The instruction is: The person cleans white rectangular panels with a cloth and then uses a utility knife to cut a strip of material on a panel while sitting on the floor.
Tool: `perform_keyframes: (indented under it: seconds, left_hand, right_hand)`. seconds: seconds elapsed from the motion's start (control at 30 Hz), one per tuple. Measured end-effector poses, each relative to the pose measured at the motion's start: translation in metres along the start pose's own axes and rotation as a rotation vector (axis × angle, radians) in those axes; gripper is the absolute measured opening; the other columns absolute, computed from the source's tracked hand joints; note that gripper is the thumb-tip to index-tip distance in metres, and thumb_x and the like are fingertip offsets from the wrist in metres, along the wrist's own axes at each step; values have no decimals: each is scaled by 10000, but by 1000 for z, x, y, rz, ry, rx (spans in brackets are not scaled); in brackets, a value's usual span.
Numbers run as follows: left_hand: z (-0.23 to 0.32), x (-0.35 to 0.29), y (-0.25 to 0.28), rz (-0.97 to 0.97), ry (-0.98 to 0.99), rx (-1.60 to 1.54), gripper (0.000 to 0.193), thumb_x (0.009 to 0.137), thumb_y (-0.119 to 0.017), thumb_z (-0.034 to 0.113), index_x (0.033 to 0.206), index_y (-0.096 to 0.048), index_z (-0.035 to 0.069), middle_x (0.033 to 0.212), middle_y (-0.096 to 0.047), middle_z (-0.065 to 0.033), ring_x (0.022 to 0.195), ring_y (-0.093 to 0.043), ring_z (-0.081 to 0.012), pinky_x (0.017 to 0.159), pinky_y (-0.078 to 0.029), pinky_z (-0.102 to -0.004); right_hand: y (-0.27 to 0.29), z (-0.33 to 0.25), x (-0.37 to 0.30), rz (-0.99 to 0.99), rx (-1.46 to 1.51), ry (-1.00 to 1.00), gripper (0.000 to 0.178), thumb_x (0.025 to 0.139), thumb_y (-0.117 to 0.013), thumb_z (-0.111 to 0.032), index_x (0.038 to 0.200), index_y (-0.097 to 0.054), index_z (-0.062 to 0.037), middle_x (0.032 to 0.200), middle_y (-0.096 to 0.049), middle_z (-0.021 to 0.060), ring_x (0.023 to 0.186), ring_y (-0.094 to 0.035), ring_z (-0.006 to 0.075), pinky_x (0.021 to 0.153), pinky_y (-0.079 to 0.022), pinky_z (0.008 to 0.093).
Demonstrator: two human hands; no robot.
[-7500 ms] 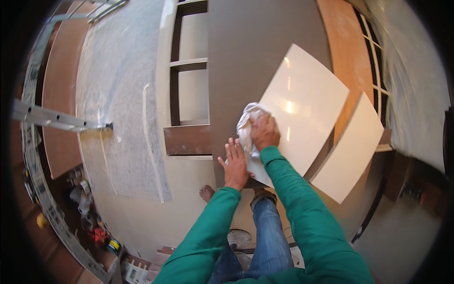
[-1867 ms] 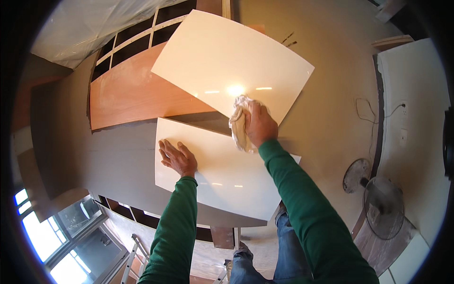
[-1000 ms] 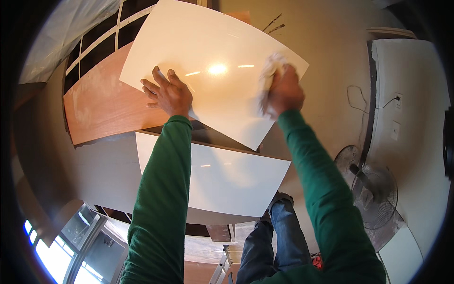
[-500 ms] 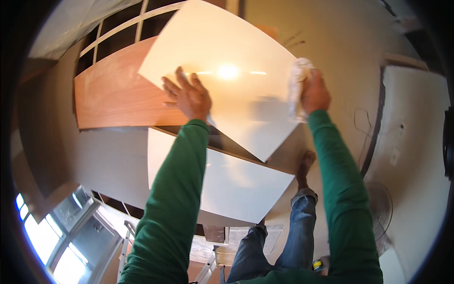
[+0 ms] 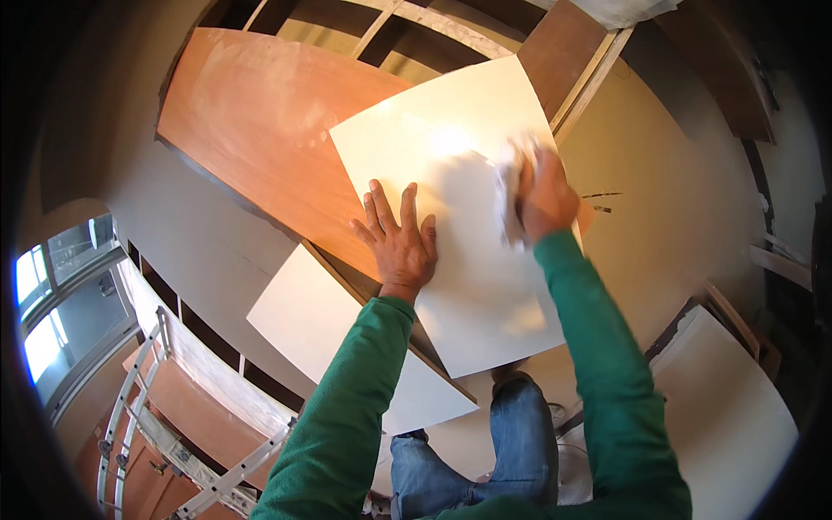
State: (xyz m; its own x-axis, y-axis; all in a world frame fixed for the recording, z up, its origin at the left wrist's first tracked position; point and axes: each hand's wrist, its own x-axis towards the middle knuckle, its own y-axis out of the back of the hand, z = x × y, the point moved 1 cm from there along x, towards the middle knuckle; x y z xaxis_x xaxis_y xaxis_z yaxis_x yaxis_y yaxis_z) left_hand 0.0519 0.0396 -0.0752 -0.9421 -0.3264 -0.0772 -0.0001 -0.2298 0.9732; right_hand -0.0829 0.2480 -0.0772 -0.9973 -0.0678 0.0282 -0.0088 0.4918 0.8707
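Note:
A glossy white panel [image 5: 485, 295] lies in front of me, partly over a reddish-brown wooden board [image 5: 251, 121]. My left hand [image 5: 401, 243] rests with spread fingers on the panel's left edge. In my right hand [image 5: 549, 195] is a crumpled white cloth [image 5: 511, 191], pressed against the upper right of the panel and blurred by motion. A second white panel [image 5: 303, 312] lies lower left, partly under my left forearm.
A wooden frame [image 5: 381, 30] with dark openings runs along the far side. At lower left stands an aluminium ladder [image 5: 130, 407] near a window [image 5: 65, 295]. Another pale panel [image 5: 719, 416] lies at the right, and brown boards [image 5: 719, 69] stand at the far right.
My right hand with the cloth has moved from the panel's right edge inward over its surface. My left hand stays flat at the left edge. The whole view has turned.

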Motion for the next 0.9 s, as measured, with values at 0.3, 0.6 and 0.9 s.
perform_keyframes:
  seconds: [0.3,0.6,0.9]
  left_hand:
    - [5,2,-4,40,22,-66,565,1084,-431,527,1572,-478,246,1734,-182,-218,1578,-185,-483,1190,-102,-791]
    - [-7,-8,1,119,31,-96,529,1083,-478,484,1579,-463,302,1747,-180,-182,1591,-194,-446,1198,-113,-789]
    - [2,-5,0,153,5,-107,511,1085,-501,453,1574,-468,308,1743,-196,-176,1587,-211,-441,1189,-138,-796]
  right_hand:
    - [-23,-35,192,-51,-32,329,370,1058,-534,-445,1268,-552,-141,1197,-723,199,1073,-692,443,870,-561,570]
    - [70,82,-91,-165,-73,110,345,1050,-559,-190,1376,-537,-79,1165,-689,265,1020,-667,494,856,-557,542]
    - [224,150,-286,-493,-216,-323,266,1003,-699,-188,1196,-574,-54,1019,-738,234,945,-712,464,821,-566,516]
